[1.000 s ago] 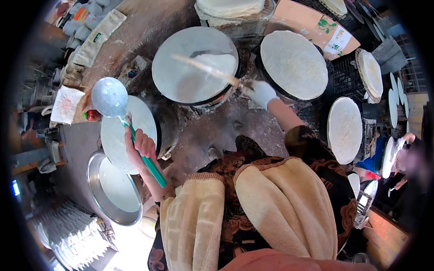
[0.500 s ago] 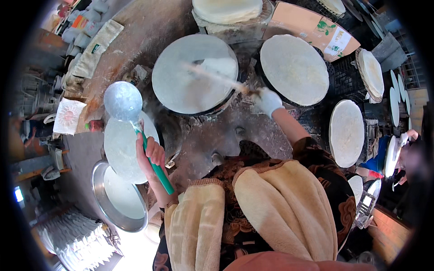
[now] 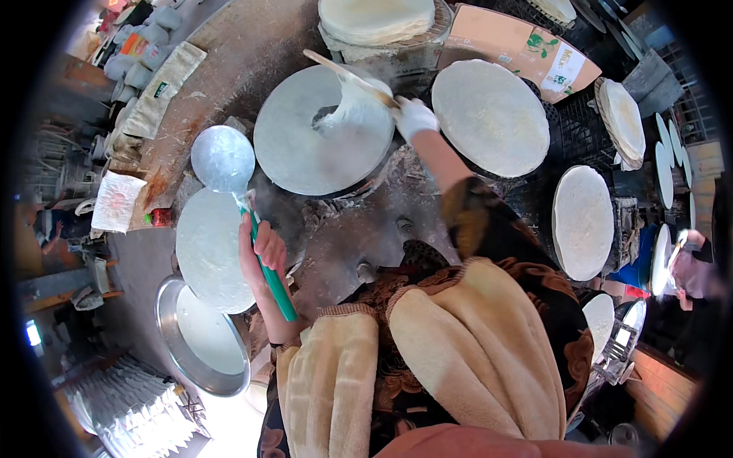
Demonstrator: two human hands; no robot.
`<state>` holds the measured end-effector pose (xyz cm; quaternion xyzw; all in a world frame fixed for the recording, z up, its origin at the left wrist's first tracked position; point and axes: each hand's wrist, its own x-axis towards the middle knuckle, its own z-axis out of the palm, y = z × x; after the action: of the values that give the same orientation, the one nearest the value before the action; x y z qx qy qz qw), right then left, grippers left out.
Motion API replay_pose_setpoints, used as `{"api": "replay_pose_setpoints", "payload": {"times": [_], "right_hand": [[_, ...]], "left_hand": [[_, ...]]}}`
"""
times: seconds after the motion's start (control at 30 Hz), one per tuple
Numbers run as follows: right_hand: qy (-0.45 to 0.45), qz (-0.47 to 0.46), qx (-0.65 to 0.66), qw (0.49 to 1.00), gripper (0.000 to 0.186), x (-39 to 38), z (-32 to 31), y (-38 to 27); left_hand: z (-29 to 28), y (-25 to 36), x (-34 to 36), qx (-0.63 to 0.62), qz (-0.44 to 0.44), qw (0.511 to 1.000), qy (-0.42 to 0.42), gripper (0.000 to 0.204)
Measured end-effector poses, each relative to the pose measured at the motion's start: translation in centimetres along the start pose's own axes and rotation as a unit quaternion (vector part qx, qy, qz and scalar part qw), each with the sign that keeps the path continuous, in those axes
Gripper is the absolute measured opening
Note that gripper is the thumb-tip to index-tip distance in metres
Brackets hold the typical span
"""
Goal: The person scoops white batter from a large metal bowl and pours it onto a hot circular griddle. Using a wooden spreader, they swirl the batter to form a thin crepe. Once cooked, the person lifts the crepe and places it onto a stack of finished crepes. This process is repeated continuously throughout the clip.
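Observation:
My left hand (image 3: 263, 252) grips the green handle of a metal ladle (image 3: 221, 156), held over the edge of a pale round griddle (image 3: 214, 259) at the left. In a white glove, my right hand (image 3: 416, 120) closes round a wooden stick spreader (image 3: 332, 65) above the middle griddle (image 3: 294, 149). Thick white batter (image 3: 355, 111) lies streaked under the stick, with a dark patch of bare surface beside it and haze over it. At the lower left stands a steel basin (image 3: 164, 320) of white liquid.
Round griddles bearing flatbreads (image 3: 489, 114) (image 3: 580, 221) line the right. Stacked flatbreads (image 3: 374, 15) (image 3: 622, 122) sit behind and at right. A cardboard sheet (image 3: 504, 42), a curved counter (image 3: 175, 114) with cloths, and a plastic bottle (image 3: 159, 215) surround the work. A co-worker (image 3: 695, 271) stands far right.
My right hand and the stick have moved up and left across the middle griddle, and the batter's shape has changed. The ladle in my left hand has moved slightly right.

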<state>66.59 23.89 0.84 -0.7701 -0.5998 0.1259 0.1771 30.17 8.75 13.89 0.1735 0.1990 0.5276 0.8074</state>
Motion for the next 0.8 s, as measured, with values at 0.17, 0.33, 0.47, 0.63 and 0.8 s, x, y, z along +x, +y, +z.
{"api": "replay_pose_setpoints", "payload": {"times": [0.17, 0.33, 0.47, 0.63, 0.8], "right_hand": [[-0.065, -0.059, 0.211, 0.973, 0.05, -4.1, 1.2, -3.7], [-0.082, 0.117, 0.482, 0.864, 0.051, -9.8, 4.6, -3.4], [-0.264, 0.17, 0.538, 0.782, 0.046, -9.5, 0.7, -7.5], [-0.088, 0.261, 0.574, 0.771, 0.05, -10.7, 1.3, -2.3], [-0.251, 0.183, 0.532, 0.787, 0.055, -11.9, 0.4, -5.3]], "left_hand": [[1.5, 0.3, -1.6, 0.058, 0.035, 0.984, 0.163, 0.052], [-2.0, -1.3, -1.1, 0.061, -0.103, 0.97, 0.212, 0.05], [-2.4, -3.2, 0.3, 0.009, -0.166, 0.964, 0.209, 0.051], [-3.4, -4.3, 0.9, -0.011, -0.175, 0.966, 0.191, 0.051], [-3.0, -4.6, 2.7, -0.028, -0.171, 0.949, 0.263, 0.05]]}}
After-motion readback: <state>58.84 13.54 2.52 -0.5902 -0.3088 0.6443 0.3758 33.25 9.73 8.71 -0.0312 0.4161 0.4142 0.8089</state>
